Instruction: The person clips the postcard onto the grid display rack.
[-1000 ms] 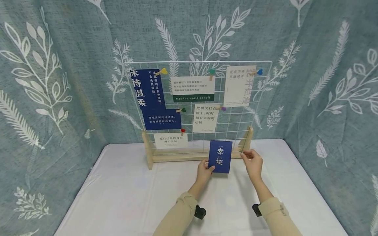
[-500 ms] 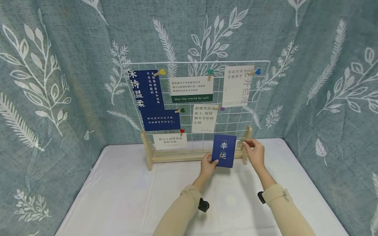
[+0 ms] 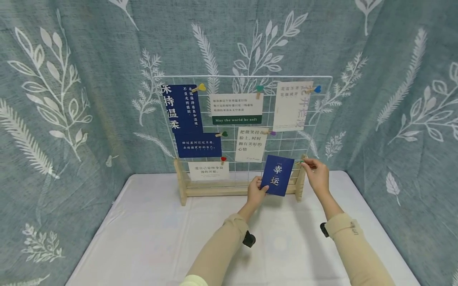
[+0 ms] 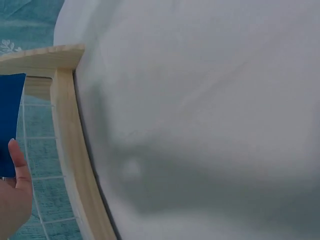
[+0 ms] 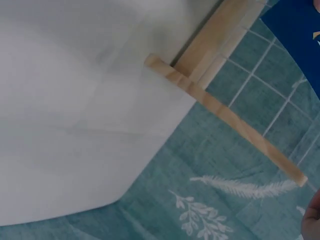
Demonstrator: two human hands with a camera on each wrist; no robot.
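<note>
My left hand [image 3: 257,191] pinches a dark blue card [image 3: 277,174] with gold and white characters by its lower left edge, thumb on the front. The card tilts slightly in front of the lower right of a white wire grid [image 3: 247,76]. Just right of the card, the thumb and fingertips of my right hand [image 3: 317,174] pinch a small clothespin [image 3: 299,162] with a green part, mostly hidden by the fingers. In the left wrist view the thumb lies over the blue card [image 4: 7,125]. The right wrist view catches only a corner of the card [image 5: 295,35] and some fingertips.
The grid stands on a wooden base [image 3: 214,192] upon a white-covered table [image 3: 150,238]. Several cards hang on it by heart-topped clothespins, among them a white card [image 3: 293,105] at upper right and a blue one [image 3: 198,145] at left. Patterned teal cloth [image 3: 107,99] surrounds the table.
Both hands have moved up and to the right, carrying the blue card and the clothespin closer to the grid's lower right. The card has tilted a little clockwise. The head view has shifted slightly.
</note>
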